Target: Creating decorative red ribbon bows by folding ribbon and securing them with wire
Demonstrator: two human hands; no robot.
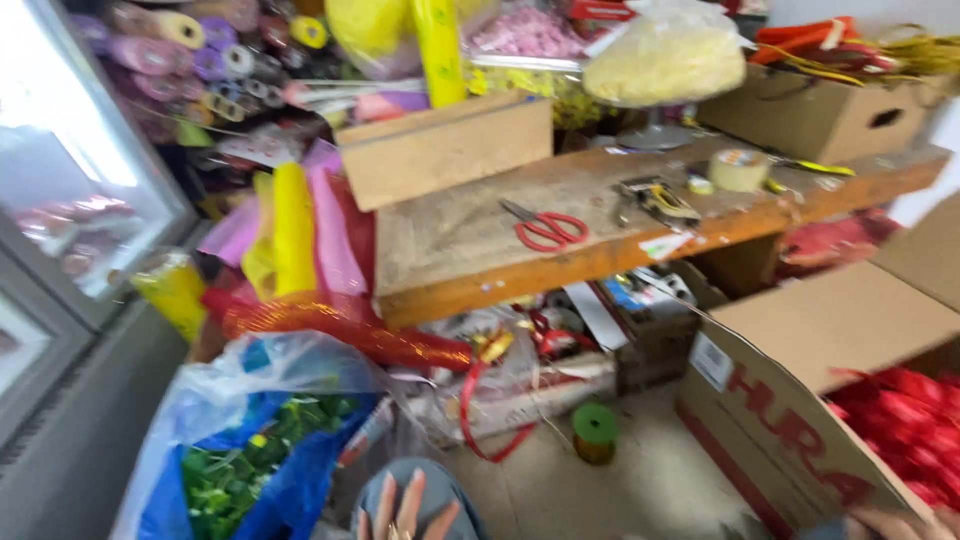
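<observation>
My left hand [405, 515] shows at the bottom edge, fingers spread and empty, resting on a blue-grey trouser knee [440, 482]. Only the fingertips of my right hand [895, 523] show at the bottom right corner, next to the flap of an open cardboard box [800, 400] that holds red shiny material [915, 415]. Whether that hand grips anything is hidden. A clear plastic bag [250, 440] with blue lining and green leafy pieces sits just left of my left hand.
A worn wooden bench [470, 240] carries red-handled scissors [548, 230], a tape roll [740, 168], a stapler [655, 198] and cardboard boxes. A green spool [595, 430] stands on the floor. Rolls of coloured wrapping [295, 225] lean at the left beside a glass-door cabinet [70, 180].
</observation>
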